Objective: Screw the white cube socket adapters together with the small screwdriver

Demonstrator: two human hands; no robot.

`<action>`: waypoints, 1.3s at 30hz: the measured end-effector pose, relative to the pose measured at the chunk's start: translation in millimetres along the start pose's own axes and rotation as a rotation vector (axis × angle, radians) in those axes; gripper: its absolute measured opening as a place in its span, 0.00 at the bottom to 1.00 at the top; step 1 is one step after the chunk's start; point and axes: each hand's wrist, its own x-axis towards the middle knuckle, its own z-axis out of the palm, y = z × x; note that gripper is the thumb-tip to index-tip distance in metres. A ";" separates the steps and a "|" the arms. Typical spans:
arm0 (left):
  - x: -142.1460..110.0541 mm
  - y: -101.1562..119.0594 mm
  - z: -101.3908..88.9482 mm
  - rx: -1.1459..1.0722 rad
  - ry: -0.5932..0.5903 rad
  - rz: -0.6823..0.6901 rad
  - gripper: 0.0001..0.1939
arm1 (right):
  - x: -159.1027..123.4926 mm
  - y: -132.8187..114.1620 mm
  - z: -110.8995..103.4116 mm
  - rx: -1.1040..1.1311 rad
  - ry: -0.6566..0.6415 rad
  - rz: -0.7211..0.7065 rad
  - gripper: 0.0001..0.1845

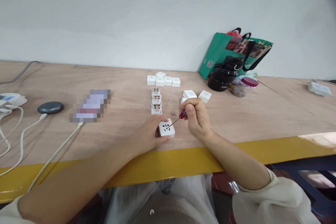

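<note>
Screwdriver [181,114] in clenched grip of right hand [196,119], tip at white socket [166,128]; socket on counter [252,119] near front edge, clasped from its side by left hand [148,134]; more sockets [163,80] beyond, toward back edge.

We're seeing the person wearing a cream top [273,199] w/ a soft, thick right sleeve bunching up at the forearm, and the left sleeve [7,215] is just peeking in at frame edge. A clear plastic apron [157,199] is covering the lap, approx.
</note>
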 end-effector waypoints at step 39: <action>0.4 -0.3 -0.6 -0.007 0.021 0.024 0.22 | 3.0 -11.1 -1.0 -0.134 0.030 -0.137 0.22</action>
